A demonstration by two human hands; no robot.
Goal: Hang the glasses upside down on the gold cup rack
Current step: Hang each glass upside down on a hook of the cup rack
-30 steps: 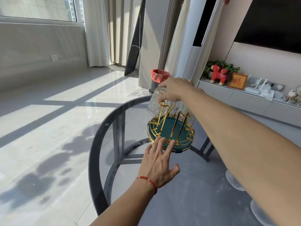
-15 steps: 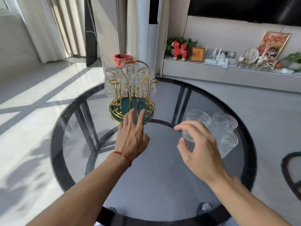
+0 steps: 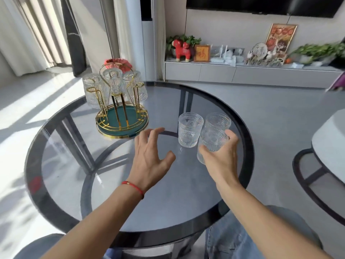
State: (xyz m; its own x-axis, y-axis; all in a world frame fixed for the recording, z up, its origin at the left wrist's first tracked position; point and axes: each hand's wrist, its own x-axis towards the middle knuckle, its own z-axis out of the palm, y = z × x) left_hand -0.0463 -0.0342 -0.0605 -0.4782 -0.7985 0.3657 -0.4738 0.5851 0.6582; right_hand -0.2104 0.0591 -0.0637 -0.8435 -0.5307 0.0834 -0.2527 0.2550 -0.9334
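A round counter (image 3: pixel 78 176) of smoky grey glass, ringed by a glossy black rim and carried on dark crossed bars that show through the top, fills most of the view. On its far left side stands the gold cup rack (image 3: pixel 121 116): thin polished gold wire bent into loops and upright pegs, rising from a circular dark-green tray edged with gold rails. Three hung glasses (image 3: pixel 113 85), clear and ribbed with vertical fluting, sit mouth-down over the pegs at the back of the rack. To the right of the rack, well apart from it, two upright glasses (image 3: pixel 190 131) of the same pressed, patterned clear glass stand close together on the counter. Just in front of them the right hand (image 3: pixel 221 159) grips a third tumbler (image 3: pixel 211 141), thumb on the near side and fingers curled round the far side; whether its base touches the counter cannot be told. The left hand (image 3: pixel 151 159) hovers open above the glass top between rack and tumblers, fingers spread and holding nothing, a thin red cord (image 3: pixel 133 187) knotted round its wrist.
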